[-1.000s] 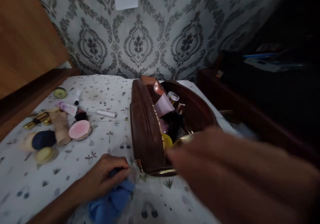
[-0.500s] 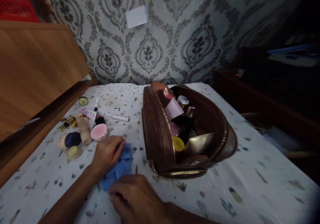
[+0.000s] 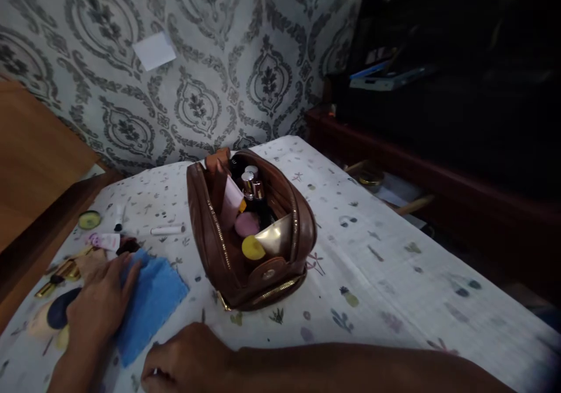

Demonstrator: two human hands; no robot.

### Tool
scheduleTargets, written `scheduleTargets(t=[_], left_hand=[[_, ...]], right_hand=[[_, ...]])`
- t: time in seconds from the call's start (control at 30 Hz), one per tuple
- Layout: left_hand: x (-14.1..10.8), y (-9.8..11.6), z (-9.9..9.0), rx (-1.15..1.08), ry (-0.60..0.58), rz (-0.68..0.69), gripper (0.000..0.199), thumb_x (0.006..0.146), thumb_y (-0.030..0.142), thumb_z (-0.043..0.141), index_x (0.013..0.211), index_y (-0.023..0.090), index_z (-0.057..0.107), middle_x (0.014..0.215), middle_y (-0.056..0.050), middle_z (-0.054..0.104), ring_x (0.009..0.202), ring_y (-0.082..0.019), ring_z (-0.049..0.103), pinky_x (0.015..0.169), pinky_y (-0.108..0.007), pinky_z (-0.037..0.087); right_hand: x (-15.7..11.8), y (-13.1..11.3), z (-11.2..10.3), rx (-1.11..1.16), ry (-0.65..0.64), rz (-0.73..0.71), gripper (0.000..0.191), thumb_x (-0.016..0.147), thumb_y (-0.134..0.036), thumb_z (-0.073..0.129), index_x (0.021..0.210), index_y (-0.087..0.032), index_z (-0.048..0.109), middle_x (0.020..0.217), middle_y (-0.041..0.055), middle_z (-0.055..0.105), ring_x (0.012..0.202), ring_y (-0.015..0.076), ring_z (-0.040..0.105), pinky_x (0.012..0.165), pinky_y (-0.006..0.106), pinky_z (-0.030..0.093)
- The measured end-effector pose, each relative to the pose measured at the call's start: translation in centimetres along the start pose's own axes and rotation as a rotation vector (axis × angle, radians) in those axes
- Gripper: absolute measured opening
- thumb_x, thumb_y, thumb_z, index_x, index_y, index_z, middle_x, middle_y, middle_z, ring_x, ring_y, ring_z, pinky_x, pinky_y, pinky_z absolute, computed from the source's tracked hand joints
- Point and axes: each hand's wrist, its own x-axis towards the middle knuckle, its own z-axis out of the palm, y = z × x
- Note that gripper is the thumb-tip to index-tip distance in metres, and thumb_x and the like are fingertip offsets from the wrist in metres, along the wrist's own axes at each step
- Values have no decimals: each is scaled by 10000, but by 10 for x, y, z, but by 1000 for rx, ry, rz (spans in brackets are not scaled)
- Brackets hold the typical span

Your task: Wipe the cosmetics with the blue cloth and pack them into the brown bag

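Observation:
On the left of the patterned tablecloth, my left hand reaches over a group of cosmetics with its fingers stretched out. Its fingertips and thumb lie along the left edge of a blue cloth, which is spread out flat. Under and beside this hand are a beige tube and a bottle with a dark blue cap, both partly covered. My right hand rests near the front edge with its fingers curled in, apart from the cloth; nothing shows in them. An unzipped brown bag holds several cosmetics, including a yellow-capped item.
A white pen-like tube, a round green-lidded jar and a pink-and-white tube lie behind my left hand. A wooden panel borders the left side. Dark furniture stands along the right, and a patterned wall behind.
The view has swung right, so the bag appears further left. The bunched blue cloth is now spread flat. My left hand has shifted left over the cosmetics, and the pink compact is now hidden.

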Motion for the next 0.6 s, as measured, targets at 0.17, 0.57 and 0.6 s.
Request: scheduleTargets(t=[0.17,0.57,0.6], left_hand=[[2,3,1,24,-58,-15,572,1000,547,263,1382,230,546,1317,-161,629,1113,-377,642,858,-525,540],[-2,4,1,-9,36,138,493,979,488,279,1119,231,676,1145,-122,674,958,-302,669,630,-349,483],[-1,2,3,-39,54,153,473,972,483,296,1077,235,685,1131,-110,682,942,-291,669,627,-338,473]], right_hand=[[1,1,1,15,22,9,270,917,-370,559,1053,-212,731,915,25,789,857,189,716,685,232,462],[-2,-2,-7,36,165,6,186,878,-283,602,957,-203,750,834,19,779,782,175,707,642,217,445],[-3,-3,-9,43,208,17,176,876,-269,603,945,-199,749,821,21,777,772,172,705,642,217,444]])
